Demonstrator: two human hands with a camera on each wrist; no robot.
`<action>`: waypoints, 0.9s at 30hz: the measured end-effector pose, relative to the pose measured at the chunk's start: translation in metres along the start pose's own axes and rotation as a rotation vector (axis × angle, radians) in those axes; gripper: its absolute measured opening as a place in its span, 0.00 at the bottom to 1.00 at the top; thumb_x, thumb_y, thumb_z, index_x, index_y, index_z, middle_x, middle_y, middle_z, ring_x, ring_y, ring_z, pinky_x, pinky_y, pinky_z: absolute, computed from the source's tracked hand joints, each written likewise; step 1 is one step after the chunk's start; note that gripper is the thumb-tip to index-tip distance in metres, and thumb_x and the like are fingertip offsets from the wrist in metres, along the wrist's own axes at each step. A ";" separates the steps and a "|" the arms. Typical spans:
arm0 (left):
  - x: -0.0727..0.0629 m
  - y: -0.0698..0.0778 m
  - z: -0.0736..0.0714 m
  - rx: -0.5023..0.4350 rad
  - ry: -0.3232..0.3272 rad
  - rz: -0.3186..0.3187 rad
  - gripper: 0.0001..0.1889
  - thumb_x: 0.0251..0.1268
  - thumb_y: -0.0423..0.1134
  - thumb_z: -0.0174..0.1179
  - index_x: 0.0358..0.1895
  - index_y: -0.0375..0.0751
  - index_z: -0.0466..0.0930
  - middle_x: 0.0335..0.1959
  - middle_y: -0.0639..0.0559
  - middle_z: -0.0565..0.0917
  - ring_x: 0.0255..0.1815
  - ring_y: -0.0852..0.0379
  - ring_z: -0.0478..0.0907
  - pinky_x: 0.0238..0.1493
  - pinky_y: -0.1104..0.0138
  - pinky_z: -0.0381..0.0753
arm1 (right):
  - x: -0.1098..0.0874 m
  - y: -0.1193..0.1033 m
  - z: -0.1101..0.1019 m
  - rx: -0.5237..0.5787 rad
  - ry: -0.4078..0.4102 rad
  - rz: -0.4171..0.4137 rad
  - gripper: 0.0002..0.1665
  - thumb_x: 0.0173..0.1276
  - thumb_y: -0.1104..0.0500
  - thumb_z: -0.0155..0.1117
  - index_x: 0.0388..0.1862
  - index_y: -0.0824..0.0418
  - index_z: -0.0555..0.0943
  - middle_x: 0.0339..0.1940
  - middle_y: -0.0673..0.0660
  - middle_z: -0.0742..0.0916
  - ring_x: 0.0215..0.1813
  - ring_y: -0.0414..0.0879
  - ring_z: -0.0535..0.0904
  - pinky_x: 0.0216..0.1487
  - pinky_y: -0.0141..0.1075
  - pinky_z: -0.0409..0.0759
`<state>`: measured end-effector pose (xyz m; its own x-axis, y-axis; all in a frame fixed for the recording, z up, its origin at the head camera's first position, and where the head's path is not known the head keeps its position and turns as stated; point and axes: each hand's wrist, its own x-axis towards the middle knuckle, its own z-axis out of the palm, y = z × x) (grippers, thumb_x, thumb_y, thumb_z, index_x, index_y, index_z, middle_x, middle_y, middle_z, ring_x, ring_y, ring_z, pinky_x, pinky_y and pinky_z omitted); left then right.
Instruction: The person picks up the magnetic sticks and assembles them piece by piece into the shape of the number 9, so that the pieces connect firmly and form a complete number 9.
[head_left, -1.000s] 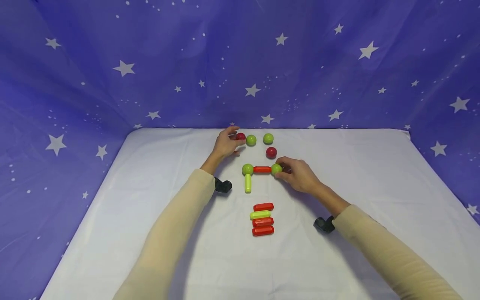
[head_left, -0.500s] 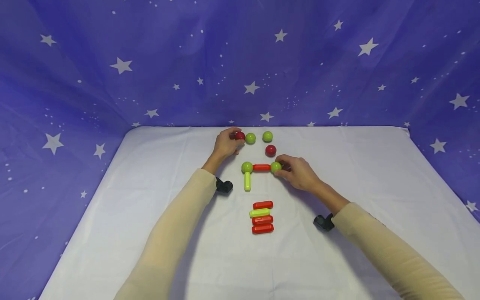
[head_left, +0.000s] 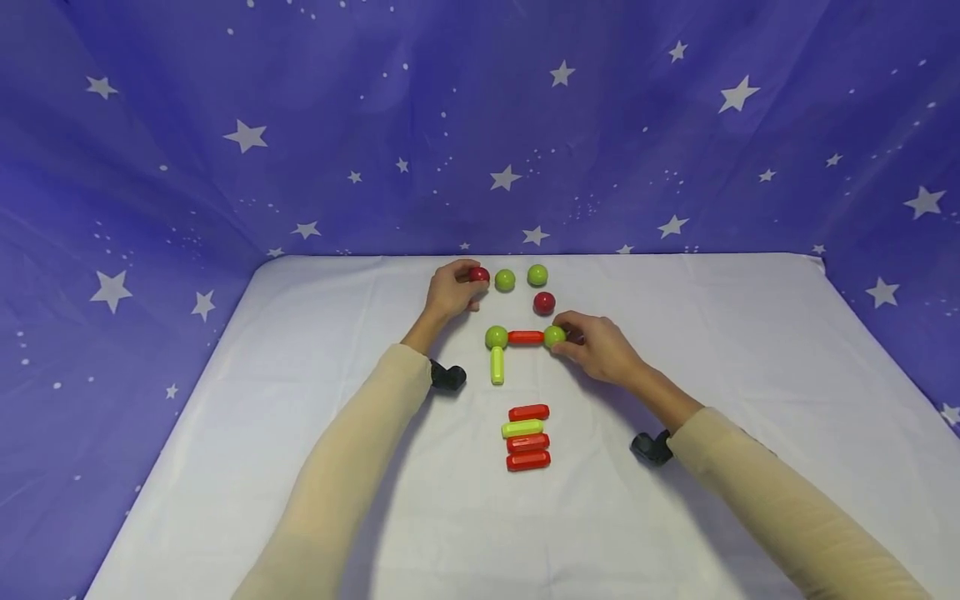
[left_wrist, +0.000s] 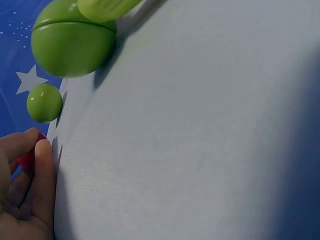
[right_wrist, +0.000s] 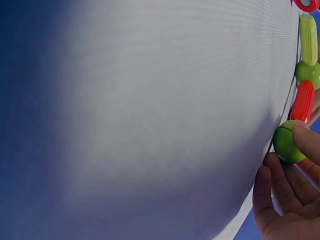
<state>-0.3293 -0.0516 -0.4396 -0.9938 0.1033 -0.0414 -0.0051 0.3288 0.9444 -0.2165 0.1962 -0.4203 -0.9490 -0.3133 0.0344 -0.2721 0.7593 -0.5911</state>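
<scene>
Left hand (head_left: 450,292): at the far side of the white-covered surface (head_left: 675,308). Its grip is narrowed to the width of the held red ball (head_left: 478,274), pinched between thumb and fingers; in the left wrist view the fingers hide most of this ball. Cannot tell whether it touches the cloth.

Just right of it, apart: first loose green ball (head_left: 505,280). Further right, second loose green ball (head_left: 537,275), with the loose red ball (head_left: 544,302) nearer the person.

Right hand (head_left: 600,346): reaches in from the right, grip drawn in around the held green ball (head_left: 554,337), thumb on one side, fingers on the other. This ball sits at the right end of the joined red rod (head_left: 526,337). At that rod's left end is the corner green ball (head_left: 497,337); from it the joined yellow-green rod (head_left: 497,365) runs towards the person, making a right-angled figure lying on the surface.

Nearer the person, four loose rods lie crosswise, close together and roughly parallel. Order from the far side: red, yellow-green (head_left: 522,428), red, red.

Backdrop (head_left: 450,100): blue-violet, white stars and dots. Both sleeves beige.
</scene>
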 end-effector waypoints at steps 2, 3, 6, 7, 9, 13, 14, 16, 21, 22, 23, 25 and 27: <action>-0.001 -0.001 -0.001 -0.033 -0.007 -0.002 0.24 0.64 0.32 0.66 0.63 0.37 0.75 0.58 0.42 0.79 0.47 0.50 0.81 0.29 0.68 0.84 | 0.000 0.001 0.000 0.000 0.003 -0.005 0.19 0.65 0.61 0.71 0.54 0.60 0.80 0.44 0.56 0.86 0.45 0.51 0.81 0.51 0.47 0.81; -0.002 -0.001 -0.001 -0.048 -0.009 -0.001 0.24 0.64 0.31 0.66 0.63 0.36 0.75 0.58 0.42 0.79 0.48 0.50 0.81 0.30 0.68 0.84 | -0.001 0.001 0.000 0.000 0.004 -0.008 0.19 0.65 0.61 0.71 0.54 0.60 0.80 0.44 0.56 0.86 0.45 0.51 0.81 0.51 0.47 0.81; -0.003 -0.002 -0.002 -0.101 -0.016 -0.003 0.25 0.63 0.29 0.66 0.64 0.35 0.74 0.58 0.40 0.79 0.48 0.49 0.81 0.32 0.67 0.85 | 0.000 0.001 0.000 0.005 0.005 -0.010 0.19 0.65 0.60 0.71 0.54 0.60 0.80 0.44 0.56 0.86 0.44 0.51 0.81 0.51 0.47 0.81; -0.004 -0.002 -0.002 -0.118 -0.021 -0.005 0.26 0.63 0.29 0.66 0.64 0.34 0.73 0.58 0.39 0.78 0.48 0.48 0.81 0.33 0.67 0.85 | 0.000 0.001 0.000 0.006 0.005 -0.009 0.19 0.65 0.60 0.71 0.54 0.60 0.80 0.44 0.56 0.86 0.44 0.51 0.81 0.50 0.47 0.81; -0.005 -0.002 -0.003 -0.149 -0.028 -0.011 0.27 0.62 0.28 0.67 0.65 0.33 0.72 0.58 0.39 0.78 0.48 0.48 0.80 0.35 0.67 0.85 | 0.000 0.001 0.000 0.007 0.006 -0.006 0.19 0.65 0.60 0.71 0.54 0.60 0.80 0.44 0.56 0.86 0.44 0.51 0.81 0.50 0.47 0.81; -0.011 -0.003 -0.005 -0.157 -0.047 -0.026 0.29 0.62 0.29 0.68 0.67 0.33 0.71 0.57 0.38 0.77 0.46 0.50 0.81 0.37 0.68 0.85 | 0.000 0.001 0.000 0.008 0.003 0.006 0.20 0.65 0.60 0.71 0.54 0.60 0.80 0.43 0.56 0.86 0.44 0.51 0.81 0.50 0.46 0.81; -0.013 -0.003 -0.005 -0.153 -0.052 -0.027 0.29 0.62 0.30 0.68 0.67 0.33 0.71 0.57 0.38 0.77 0.45 0.51 0.81 0.37 0.68 0.85 | 0.000 0.001 0.000 0.008 0.002 0.011 0.20 0.65 0.60 0.71 0.55 0.60 0.80 0.43 0.56 0.86 0.44 0.51 0.81 0.50 0.46 0.81; -0.016 -0.003 -0.005 -0.148 -0.065 -0.024 0.28 0.62 0.30 0.68 0.66 0.32 0.72 0.55 0.38 0.78 0.43 0.51 0.81 0.38 0.68 0.85 | 0.000 0.001 0.000 0.010 0.000 0.017 0.20 0.65 0.60 0.72 0.55 0.61 0.80 0.43 0.56 0.86 0.44 0.51 0.81 0.50 0.46 0.81; -0.027 0.001 -0.006 -0.125 -0.072 0.029 0.23 0.63 0.31 0.67 0.61 0.32 0.76 0.51 0.39 0.81 0.40 0.49 0.83 0.37 0.65 0.85 | 0.000 0.001 0.000 0.014 -0.005 0.024 0.20 0.65 0.60 0.71 0.55 0.61 0.80 0.43 0.56 0.86 0.44 0.51 0.81 0.50 0.46 0.81; -0.030 0.002 -0.006 -0.113 -0.070 0.042 0.22 0.63 0.32 0.67 0.60 0.33 0.77 0.50 0.40 0.81 0.39 0.49 0.83 0.37 0.65 0.85 | 0.000 0.001 0.000 0.014 -0.005 0.025 0.20 0.65 0.60 0.71 0.55 0.61 0.80 0.43 0.56 0.86 0.44 0.51 0.81 0.50 0.46 0.81; -0.032 0.003 -0.006 -0.103 -0.068 0.054 0.22 0.63 0.33 0.68 0.59 0.33 0.77 0.50 0.41 0.81 0.40 0.49 0.83 0.37 0.64 0.85 | 0.000 0.001 0.000 0.013 -0.005 0.026 0.20 0.65 0.60 0.71 0.55 0.61 0.80 0.43 0.56 0.86 0.44 0.51 0.81 0.50 0.46 0.81; -0.038 0.004 -0.007 -0.089 -0.067 0.070 0.21 0.62 0.34 0.68 0.58 0.34 0.78 0.49 0.43 0.81 0.40 0.49 0.82 0.37 0.63 0.86 | 0.000 0.001 0.000 0.010 -0.004 0.027 0.20 0.65 0.60 0.72 0.55 0.61 0.80 0.43 0.56 0.86 0.44 0.51 0.81 0.50 0.46 0.81; -0.044 0.006 -0.009 -0.076 -0.073 0.079 0.22 0.62 0.35 0.69 0.58 0.34 0.78 0.49 0.43 0.80 0.40 0.47 0.82 0.37 0.61 0.86 | 0.000 0.001 0.000 0.007 -0.003 0.027 0.20 0.64 0.60 0.72 0.55 0.61 0.80 0.43 0.56 0.86 0.44 0.51 0.81 0.50 0.46 0.81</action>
<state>-0.2865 -0.0624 -0.4292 -0.9808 0.1948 0.0132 0.0617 0.2455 0.9674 -0.2170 0.1966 -0.4205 -0.9555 -0.2945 0.0164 -0.2456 0.7635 -0.5973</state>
